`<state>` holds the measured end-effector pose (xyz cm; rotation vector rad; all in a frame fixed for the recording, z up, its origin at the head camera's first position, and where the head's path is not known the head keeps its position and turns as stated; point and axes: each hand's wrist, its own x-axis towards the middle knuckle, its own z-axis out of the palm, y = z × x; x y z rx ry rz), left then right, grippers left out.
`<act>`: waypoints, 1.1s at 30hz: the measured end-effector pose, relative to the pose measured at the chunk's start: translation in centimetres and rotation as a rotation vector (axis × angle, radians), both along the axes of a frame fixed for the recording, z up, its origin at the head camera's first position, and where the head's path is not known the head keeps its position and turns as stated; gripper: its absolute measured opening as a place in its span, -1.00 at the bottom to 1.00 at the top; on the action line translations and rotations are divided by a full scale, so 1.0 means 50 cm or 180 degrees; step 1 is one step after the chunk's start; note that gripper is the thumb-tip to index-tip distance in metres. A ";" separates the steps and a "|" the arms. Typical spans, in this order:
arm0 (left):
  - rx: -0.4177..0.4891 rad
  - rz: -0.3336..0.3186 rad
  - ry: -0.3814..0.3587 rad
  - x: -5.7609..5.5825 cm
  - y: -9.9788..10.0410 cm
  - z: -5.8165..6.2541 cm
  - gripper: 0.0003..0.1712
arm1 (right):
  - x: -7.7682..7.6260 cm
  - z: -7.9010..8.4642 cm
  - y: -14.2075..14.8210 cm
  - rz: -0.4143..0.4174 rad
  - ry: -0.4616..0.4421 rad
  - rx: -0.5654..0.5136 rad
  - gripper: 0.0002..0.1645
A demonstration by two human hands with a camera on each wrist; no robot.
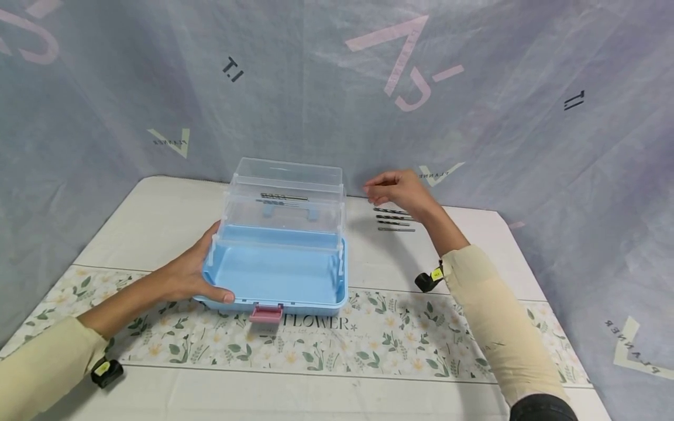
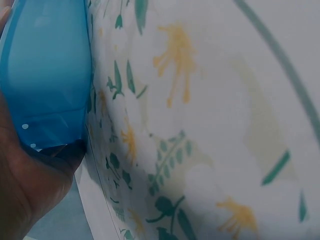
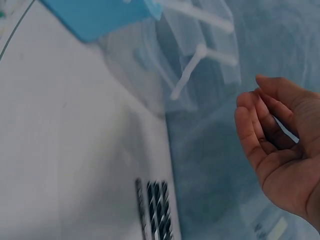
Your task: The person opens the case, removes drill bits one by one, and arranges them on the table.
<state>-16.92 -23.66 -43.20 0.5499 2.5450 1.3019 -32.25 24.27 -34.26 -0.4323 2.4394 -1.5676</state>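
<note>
A blue toolbox (image 1: 279, 278) with clear fold-out trays (image 1: 253, 213) and a pink latch (image 1: 265, 314) stands unfolded on the table. My left hand (image 1: 192, 272) grips its left side, the thumb over the front rim; in the left wrist view the hand (image 2: 37, 185) wraps the box's blue wall (image 2: 47, 75). Metal drill bits (image 1: 284, 197) lie in a clear tray. Right of the box, my right hand (image 1: 397, 190) hovers above several more drill bits (image 1: 396, 223) laid in a row. Its fingers bend loosely with nothing visible between them, as the right wrist view shows.
A white table (image 1: 253, 392) with a floral printed band lies under everything. Grey-blue printed fabric (image 1: 316, 88) hangs behind the table and at both sides. Black wrist straps with yellow labels are on both arms.
</note>
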 end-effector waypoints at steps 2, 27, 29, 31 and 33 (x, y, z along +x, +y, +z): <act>0.0003 -0.0007 0.0007 -0.001 0.000 -0.001 0.95 | 0.003 0.010 -0.016 0.0036 0.0050 -0.0013 -0.61; 0.0251 -0.0126 0.0073 -0.006 -0.002 -0.008 0.90 | 0.003 0.038 -0.210 0.0658 0.0598 0.0169 -0.74; 0.0316 -0.0150 0.0069 -0.008 0.000 -0.009 0.89 | 0.000 0.031 -0.220 0.0704 0.0655 0.0256 -0.74; 0.0354 -0.0165 0.0076 -0.010 0.001 -0.010 0.89 | -0.003 0.026 -0.229 0.0756 0.0711 0.0344 -0.75; 0.0364 -0.0173 0.0088 -0.011 0.001 -0.011 0.89 | -0.005 0.020 -0.237 0.0791 0.0770 0.0416 -0.76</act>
